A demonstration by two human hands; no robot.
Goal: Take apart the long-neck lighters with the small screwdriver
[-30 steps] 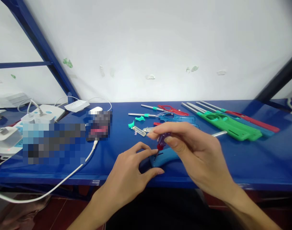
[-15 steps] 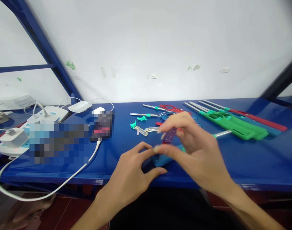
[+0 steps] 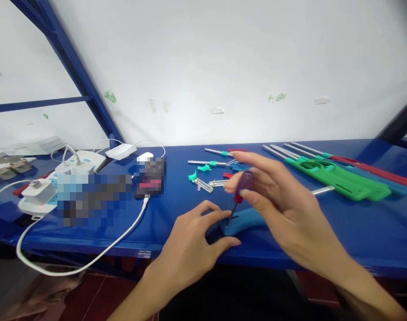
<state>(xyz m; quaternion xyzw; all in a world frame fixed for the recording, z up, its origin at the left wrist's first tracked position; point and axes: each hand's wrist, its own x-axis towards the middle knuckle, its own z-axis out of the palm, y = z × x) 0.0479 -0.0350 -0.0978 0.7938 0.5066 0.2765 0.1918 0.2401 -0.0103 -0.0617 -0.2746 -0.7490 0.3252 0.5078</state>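
L hand [image 3: 196,236] had thumb + index pinched round the blue lighter's [image 3: 245,221] end, flat on the desk [image 3: 123,232]; R hand's [image 3: 286,209] fingers were part-curled, screwdriver [image 3: 244,183] gripped, tip down on it.

Illumination: bright, diffuse; source outside the view. The wall [image 3: 190,53] is pale and evenly lit at 12 o'clock; the tabletop [image 3: 360,227] carries a soft sheen. The floor [image 3: 99,290] is dim at 7 o'clock. Wide-angle distortion tilts the posts at 10 and 2 o'clock. Detail is slightly soft; coarse pixelation masks a patch toward 8 o'clock.
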